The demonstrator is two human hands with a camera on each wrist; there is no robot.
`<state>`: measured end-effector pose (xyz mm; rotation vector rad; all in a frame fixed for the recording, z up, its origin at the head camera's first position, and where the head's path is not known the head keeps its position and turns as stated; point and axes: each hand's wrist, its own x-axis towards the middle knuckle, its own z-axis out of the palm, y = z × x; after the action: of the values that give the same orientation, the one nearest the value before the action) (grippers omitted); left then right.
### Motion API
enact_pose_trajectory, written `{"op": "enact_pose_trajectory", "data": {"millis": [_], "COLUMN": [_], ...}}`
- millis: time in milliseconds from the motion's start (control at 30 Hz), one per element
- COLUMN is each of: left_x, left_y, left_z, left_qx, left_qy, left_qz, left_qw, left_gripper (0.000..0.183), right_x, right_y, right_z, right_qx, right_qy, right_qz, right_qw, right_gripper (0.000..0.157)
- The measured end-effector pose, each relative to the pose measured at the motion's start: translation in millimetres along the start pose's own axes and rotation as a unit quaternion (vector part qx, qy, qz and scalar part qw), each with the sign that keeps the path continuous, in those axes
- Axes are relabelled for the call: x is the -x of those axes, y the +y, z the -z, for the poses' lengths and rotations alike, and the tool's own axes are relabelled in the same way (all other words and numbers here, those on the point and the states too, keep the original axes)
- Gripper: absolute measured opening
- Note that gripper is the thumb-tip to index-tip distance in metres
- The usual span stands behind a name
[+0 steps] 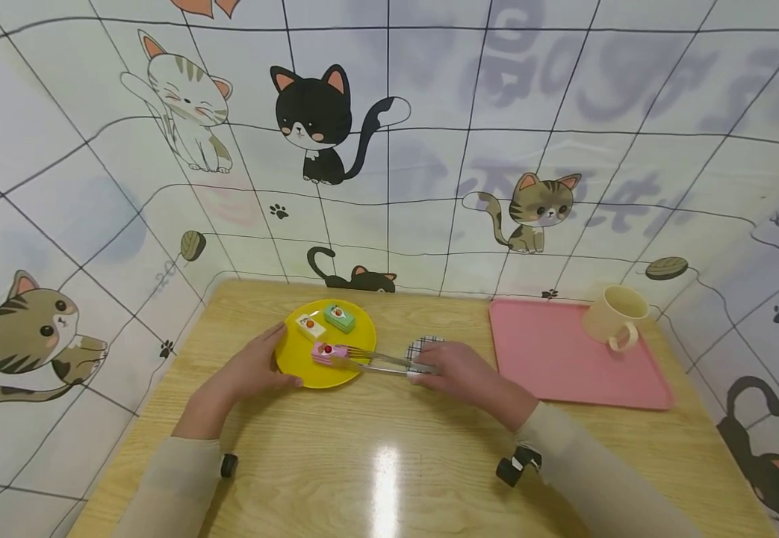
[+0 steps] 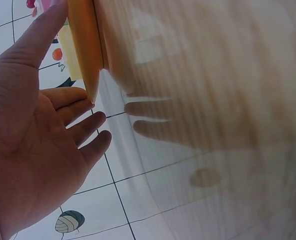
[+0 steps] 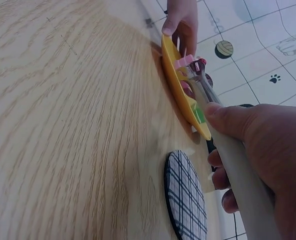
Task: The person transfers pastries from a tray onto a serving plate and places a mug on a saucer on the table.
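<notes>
My left hand (image 1: 252, 364) rests at the left side of a yellow plate (image 1: 335, 379), thumb and fingers spread along its rim. In the left wrist view the fingers are nearly straight at the plate's edge. On the plate are three small toy cakes: a pink one (image 1: 322, 353), a cream one (image 1: 311, 326) and a green one (image 1: 339, 317). My right hand (image 1: 459, 371) grips metal tongs (image 1: 382, 363), one arm ending in fork-like tines. Their tips reach over the plate to the pink cake, one on each side of it in the head view.
A round plaid coaster (image 3: 185, 195) lies on the wooden table (image 1: 335, 463), under the right hand's far side. To the right is a pink tray (image 1: 537, 359) with a cream mug (image 1: 607, 317) at its back right corner. Cat-printed walls (image 1: 429, 164) enclose the back and sides.
</notes>
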<state>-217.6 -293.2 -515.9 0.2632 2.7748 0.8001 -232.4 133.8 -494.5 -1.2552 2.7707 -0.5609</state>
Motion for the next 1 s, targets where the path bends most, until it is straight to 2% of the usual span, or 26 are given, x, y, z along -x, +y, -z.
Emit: {"op": "enact_pose_trajectory", "data": {"millis": [333,633,1000], "left_x": [-0.8,-0.5,-1.0], "left_y": [0.5,0.5,-0.1], "left_z": [-0.8,-0.3,-0.3], "left_qx": [-0.002,-0.001,0.002], "left_qy": [0.003,0.000,-0.006], "left_qz": [0.001,0.000,0.007], "left_qw": [1.0000,1.0000,1.0000], "left_gripper": [0.119,0.119,0.120], "right_x": [-18.5,-24.3,-26.4], "right_y": [-1.8,2.3,0.8], "right_z": [-2.0,-3.6,-2.0], "right_qx": [0.005,0.006,0.005], "right_qy": [-0.012,-0.025,-0.048], "right_qz": [0.007,0.003,-0.038], "right_qw": [1.000,1.000,0.998], "right_gripper": [0.033,0.036,0.040]}}
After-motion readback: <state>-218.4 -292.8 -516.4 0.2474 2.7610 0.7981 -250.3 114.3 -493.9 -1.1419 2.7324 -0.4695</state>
